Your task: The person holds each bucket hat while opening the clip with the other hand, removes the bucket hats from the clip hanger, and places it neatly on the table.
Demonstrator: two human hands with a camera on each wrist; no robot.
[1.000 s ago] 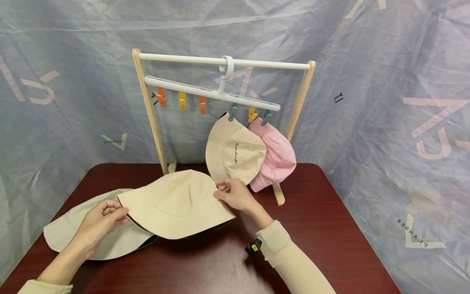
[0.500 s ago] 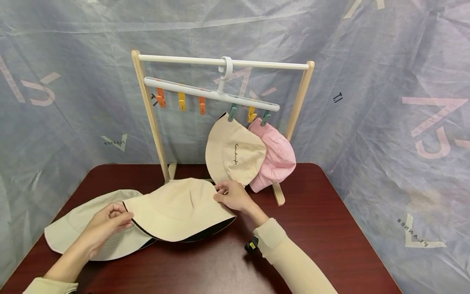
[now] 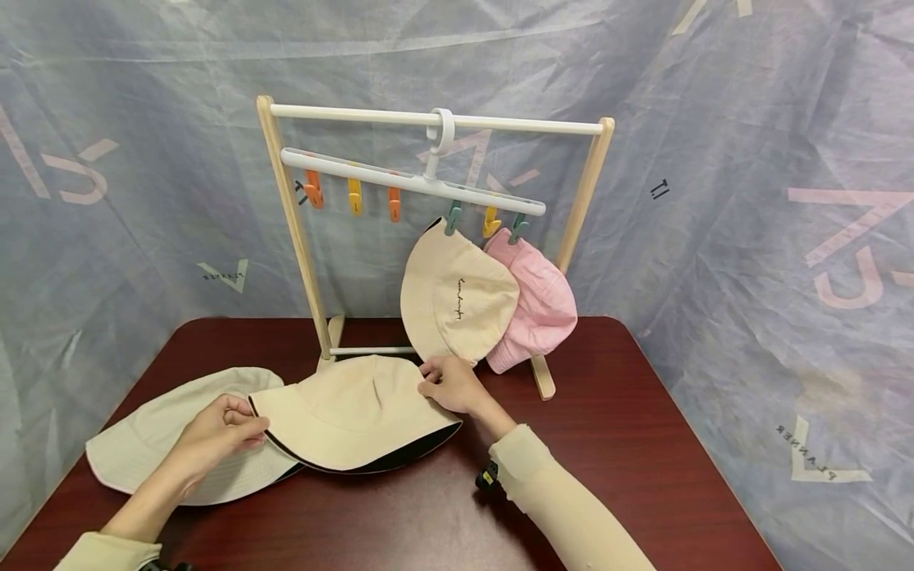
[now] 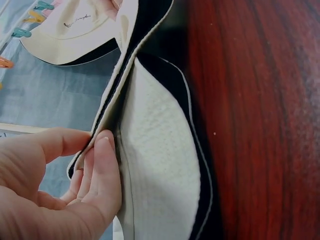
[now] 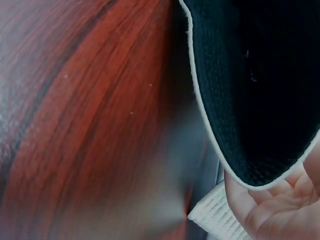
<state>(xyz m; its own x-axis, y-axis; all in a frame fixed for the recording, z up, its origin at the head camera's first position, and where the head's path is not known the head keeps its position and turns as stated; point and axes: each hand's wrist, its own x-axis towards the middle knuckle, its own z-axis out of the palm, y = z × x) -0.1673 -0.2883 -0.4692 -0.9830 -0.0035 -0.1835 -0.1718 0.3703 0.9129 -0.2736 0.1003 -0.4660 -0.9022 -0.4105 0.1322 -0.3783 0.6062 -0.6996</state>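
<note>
A cream bucket hat (image 3: 350,412) with a black lining is held between both hands, low over the table. At its left end, my left hand (image 3: 224,432) pinches the brim between thumb and fingers; the left wrist view shows the doubled brim edge (image 4: 107,105) in that pinch. My right hand (image 3: 457,387) grips the hat's right side, and in the right wrist view its fingers lie behind the brim with the black lining (image 5: 250,100) opening toward the camera. Under and left of the held hat lies a pale grey-green bucket hat (image 3: 164,420), partly covered by it and my left hand.
Behind stands a wooden rack (image 3: 294,230) carrying a white hanger (image 3: 357,169) with orange, yellow and green clips. From its right half hang a cream hat with dark script (image 3: 457,293) and a pink hat (image 3: 539,301), the cream one just behind my right hand.
The held hat has come down a little and its left end has shifted right with my left hand. More of its black lining shows under the front brim. The right hand has dropped slightly.
</note>
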